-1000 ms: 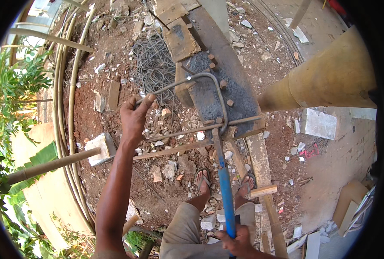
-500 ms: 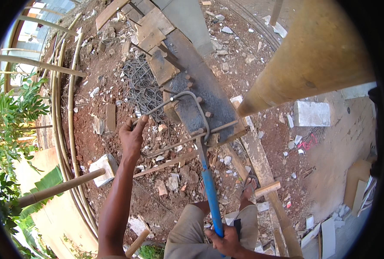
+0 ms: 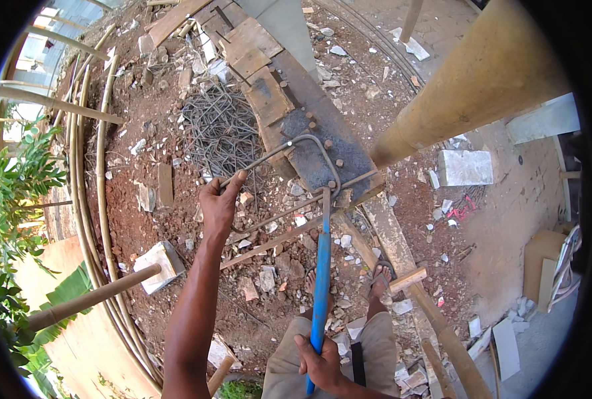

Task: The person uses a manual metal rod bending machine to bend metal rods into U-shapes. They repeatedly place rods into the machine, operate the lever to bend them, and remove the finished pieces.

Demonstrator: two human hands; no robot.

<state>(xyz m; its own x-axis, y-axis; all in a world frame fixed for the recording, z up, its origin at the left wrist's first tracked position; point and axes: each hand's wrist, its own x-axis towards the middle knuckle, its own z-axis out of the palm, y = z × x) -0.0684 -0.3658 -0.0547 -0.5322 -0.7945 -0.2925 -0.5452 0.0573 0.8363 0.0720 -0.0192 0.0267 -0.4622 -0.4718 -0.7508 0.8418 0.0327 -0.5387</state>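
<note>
Bare hands (image 3: 220, 206), khaki shorts (image 3: 284, 356), flip-flops (image 3: 389, 267).

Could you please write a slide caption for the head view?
Left hand holds a bent grey metal rod; right hand grips a long blue-handled metal tool.

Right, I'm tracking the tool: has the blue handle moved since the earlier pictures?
Yes: the blue handle has swung to the person's left, judged against the short wooden block, its lower end now farther from it.
</note>
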